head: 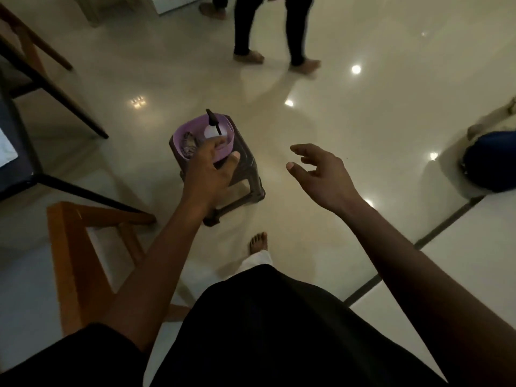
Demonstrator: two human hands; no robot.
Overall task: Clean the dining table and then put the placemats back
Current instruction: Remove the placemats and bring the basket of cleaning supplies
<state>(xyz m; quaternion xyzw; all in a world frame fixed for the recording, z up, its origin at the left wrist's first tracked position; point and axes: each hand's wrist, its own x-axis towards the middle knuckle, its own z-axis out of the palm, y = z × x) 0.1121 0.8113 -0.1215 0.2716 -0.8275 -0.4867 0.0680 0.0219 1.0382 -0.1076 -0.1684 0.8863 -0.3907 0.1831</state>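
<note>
Left hand: you are reaching your left hand [208, 169] over the near rim of the basin [176, 141], fingers going inside, thumb lying outside the wall (I cannot tell whether it is gripping anything).
Right hand: your right hand [321, 174] is hanging in the air to the right of the stool [245, 174], fingers spread and loosely bent, holding nothing.
Basin: the purple basin is sitting on top of the brown stool, which is standing on the floor [363, 121].
Bottle: a white bottle [210, 132] with a dark nozzle is standing upright inside the basin, just beside your left fingertips.
Cloth: a patterned cloth [188, 145] is lying bunched in the left part of the basin.
Table: a corner of the dark table [14, 174] is showing at the left edge, well apart from the stool.
Chair: a wooden chair [72, 247] is standing between the table and your left arm.
Foot: your bare foot [258, 243] is stepping just this side of the stool.
Other person: a second person's legs [243, 29] are standing at the far side.
Blue thing: a round blue thing [491, 163] is resting at the right edge.
</note>
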